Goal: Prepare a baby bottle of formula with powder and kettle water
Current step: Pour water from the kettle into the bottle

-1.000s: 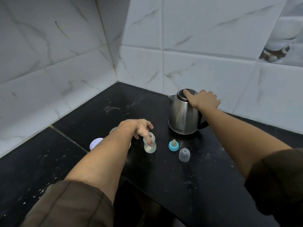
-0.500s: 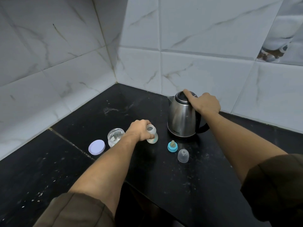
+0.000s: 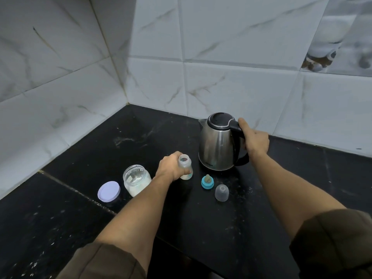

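The largest hazard is the kettle (image 3: pixel 218 143), upright on the black tabletop (image 3: pixel 201 228) near the tiled back wall. It is steel, probably heavy and hot. Tipped too fast, its spout could flood past the narrow mouth of the bottle (image 3: pixel 185 167) and scald the left hand (image 3: pixel 171 168). The right hand (image 3: pixel 255 142) has its fingers curled round the black handle, thumb on top. The open powder jar (image 3: pixel 136 180) stands just beside the left wrist, where a swinging forearm could knock it over. The small, light bottle stands upright in front of the kettle and might topple under a stream. The left fingers wrap its lower body from the left, leaving the mouth clear above them. The blue teat ring (image 3: pixel 207 181) and clear cap (image 3: pixel 221 192) sit just right of it, within reach of splashes.
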The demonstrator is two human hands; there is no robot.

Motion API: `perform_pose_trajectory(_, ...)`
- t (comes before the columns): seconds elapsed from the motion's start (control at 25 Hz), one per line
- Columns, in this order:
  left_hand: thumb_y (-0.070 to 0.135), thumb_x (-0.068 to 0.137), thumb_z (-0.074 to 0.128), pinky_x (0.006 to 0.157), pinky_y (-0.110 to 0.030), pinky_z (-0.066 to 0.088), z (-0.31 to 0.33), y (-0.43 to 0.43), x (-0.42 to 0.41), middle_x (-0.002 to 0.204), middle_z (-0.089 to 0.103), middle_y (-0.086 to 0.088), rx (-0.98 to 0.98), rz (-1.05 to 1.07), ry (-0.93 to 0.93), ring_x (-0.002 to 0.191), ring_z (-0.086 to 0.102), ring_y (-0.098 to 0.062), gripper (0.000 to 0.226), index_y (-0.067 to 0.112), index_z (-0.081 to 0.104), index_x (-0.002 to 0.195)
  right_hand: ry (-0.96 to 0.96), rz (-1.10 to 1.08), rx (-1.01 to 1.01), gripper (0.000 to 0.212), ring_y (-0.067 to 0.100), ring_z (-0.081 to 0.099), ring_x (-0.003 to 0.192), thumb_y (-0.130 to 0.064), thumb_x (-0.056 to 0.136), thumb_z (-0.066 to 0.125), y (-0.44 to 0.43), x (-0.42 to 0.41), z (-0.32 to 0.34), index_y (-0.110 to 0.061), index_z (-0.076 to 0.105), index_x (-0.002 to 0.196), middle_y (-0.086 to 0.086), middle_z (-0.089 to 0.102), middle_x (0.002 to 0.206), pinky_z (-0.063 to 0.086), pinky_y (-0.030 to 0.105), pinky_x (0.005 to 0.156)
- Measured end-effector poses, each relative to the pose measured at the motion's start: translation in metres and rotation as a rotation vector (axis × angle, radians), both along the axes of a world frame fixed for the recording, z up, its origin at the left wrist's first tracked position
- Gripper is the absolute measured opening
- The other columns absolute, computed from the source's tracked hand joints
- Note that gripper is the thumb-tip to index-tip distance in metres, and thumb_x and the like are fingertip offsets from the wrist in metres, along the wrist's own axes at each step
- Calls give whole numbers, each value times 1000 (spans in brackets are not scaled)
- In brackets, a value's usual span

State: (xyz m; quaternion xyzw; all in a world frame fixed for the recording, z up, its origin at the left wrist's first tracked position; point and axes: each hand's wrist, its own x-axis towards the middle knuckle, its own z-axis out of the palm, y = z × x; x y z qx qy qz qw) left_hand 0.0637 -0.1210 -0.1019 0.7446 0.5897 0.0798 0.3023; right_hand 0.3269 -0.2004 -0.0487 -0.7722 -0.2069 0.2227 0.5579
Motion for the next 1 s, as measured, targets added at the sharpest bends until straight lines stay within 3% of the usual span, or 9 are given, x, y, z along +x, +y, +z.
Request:
perform_pose_trajectory(0.16, 43, 72, 86, 85, -35, 52, 9, 3, 1, 110, 69, 3, 21, 61, -59, 106, 63, -21, 53, 27, 65, 118, -20, -84, 10, 65, 24, 50, 63, -74, 73, 70, 11, -4, 2, -16, 49, 54, 4, 50, 61, 45, 37, 68)
perform_pose_trajectory(0.36, 41, 69, 87, 82, -31, 49, 37, 22, -7, 101, 71, 6, 97, 149, -194, 99, 66, -19, 42, 29, 70, 105, -67, 18, 60, 65, 22, 50, 59, -78, 63, 70, 31, -3, 36, -15, 57, 60, 6, 50, 59, 47, 37, 64)
perform_pose_trajectory(0.52, 43, 74, 84, 88, -36, 53, 55, 30, -6, 105, 71, 4, 151, 228, -256, 102, 66, -20, 40, 27, 69, 108, -239, 141, 78, 64, 25, 50, 55, -75, 65, 68, 52, -9, 84, -13, 54, 59, 9, 46, 58, 51, 46, 63)
perform_pose_trajectory(0.6, 45, 74, 83, 94, -40, 54, 62, 34, -6, 110, 72, 3, 194, 227, -236, 106, 66, -21, 47, 26, 70, 115, -325, 197, 82, 61, 24, 47, 53, -73, 66, 67, 60, -19, 102, -14, 52, 57, 8, 45, 57, 44, 42, 58)
perform_pose_trajectory(0.76, 45, 76, 81, 98, -39, 52, 74, 40, -7, 114, 73, 0, 255, 238, -187, 111, 65, -24, 53, 26, 68, 124, -408, 221, 83, 65, 20, 30, 47, -62, 75, 69, 70, -33, 120, -20, 28, 48, -7, 24, 42, 28, 34, 51)
perform_pose_trajectory(1.0, 38, 77, 81, 94, -34, 47, 90, 51, -8, 114, 73, 1, 248, 253, -226, 112, 64, -24, 55, 30, 66, 129, -539, 280, 77, 63, 21, 23, 51, -58, 73, 67, 80, -37, 142, -20, 23, 50, -4, 19, 47, 24, 34, 52)
